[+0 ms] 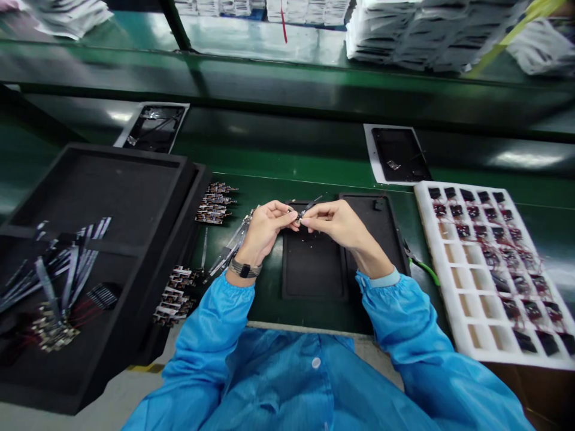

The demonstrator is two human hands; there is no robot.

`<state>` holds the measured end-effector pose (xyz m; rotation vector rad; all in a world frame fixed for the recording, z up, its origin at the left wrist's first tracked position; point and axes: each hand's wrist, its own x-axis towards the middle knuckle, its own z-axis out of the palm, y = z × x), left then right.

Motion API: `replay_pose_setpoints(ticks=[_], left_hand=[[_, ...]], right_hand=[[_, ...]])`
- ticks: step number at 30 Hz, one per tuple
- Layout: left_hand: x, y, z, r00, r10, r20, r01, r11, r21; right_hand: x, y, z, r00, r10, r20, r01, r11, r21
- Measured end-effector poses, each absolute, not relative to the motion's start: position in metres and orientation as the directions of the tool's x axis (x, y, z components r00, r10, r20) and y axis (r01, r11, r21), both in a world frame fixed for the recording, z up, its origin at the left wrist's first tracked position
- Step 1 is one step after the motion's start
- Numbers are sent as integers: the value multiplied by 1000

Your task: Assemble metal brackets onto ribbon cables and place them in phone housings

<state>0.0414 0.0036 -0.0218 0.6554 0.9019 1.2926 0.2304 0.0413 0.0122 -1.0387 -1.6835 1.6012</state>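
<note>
My left hand and my right hand meet above a black foam tray. Both are closed in a pinch on one small circuit board, mostly covered by the fingertips. A dark thin strip, perhaps a flat cable, sticks out from it towards the upper right. Close to my left wrist lie several flat ribbon cables with small metal-looking ends. A small black block rests in the tray's upper right part.
Rows of small boards line the left side, beside stacked black foam trays holding ribbon cables. To the right are green-handled pliers and a white foam tray of black wired parts. Black panels lie behind.
</note>
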Motion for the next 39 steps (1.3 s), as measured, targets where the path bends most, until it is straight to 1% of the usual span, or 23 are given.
replay_pose_setpoints(ticks=[9, 15, 23, 25, 27, 29, 30, 31, 32, 34, 36, 39], left_hand=[[44, 1, -20, 13, 981, -194, -509, 174, 843], [45, 2, -20, 10, 979, -206, -529, 180, 829], [45, 0, -21, 13, 981, -192, -507, 172, 845], [44, 1, -19, -3, 985, -175, -501, 150, 852], [38, 3, -16, -46, 988, -146, -512, 103, 853], [28, 6, -14, -123, 986, -110, -537, 27, 843], [23, 8, -13, -167, 981, -95, -550, -13, 835], [17, 9, -13, -210, 974, -85, -563, -49, 825], [11, 11, -13, -243, 966, -83, -573, -74, 816], [4, 13, -15, -277, 956, -95, -595, -93, 799], [1, 15, -16, -281, 954, -105, -608, -92, 789], [4, 15, -18, -274, 956, -101, -599, -87, 796]], right_hand=[[232, 42, 10, -519, 846, -123, 124, -68, -990], [231, 42, 11, -514, 850, -115, 108, -69, -992], [230, 41, 9, -516, 847, -130, 119, -79, -990], [230, 42, 9, -525, 843, -116, 147, -44, -988], [231, 46, 9, -521, 852, -46, 211, 76, -975], [233, 49, 9, -470, 880, 69, 308, 237, -921], [234, 51, 8, -445, 888, 116, 361, 297, -884], [233, 51, 5, -438, 889, 133, 412, 330, -849], [232, 51, 1, -457, 883, 111, 462, 342, -818], [225, 49, -9, -538, 843, -4, 560, 353, -749], [215, 44, -20, -570, 816, -99, 651, 374, -660], [201, 38, -34, -521, 847, -104, 735, 383, -559]])
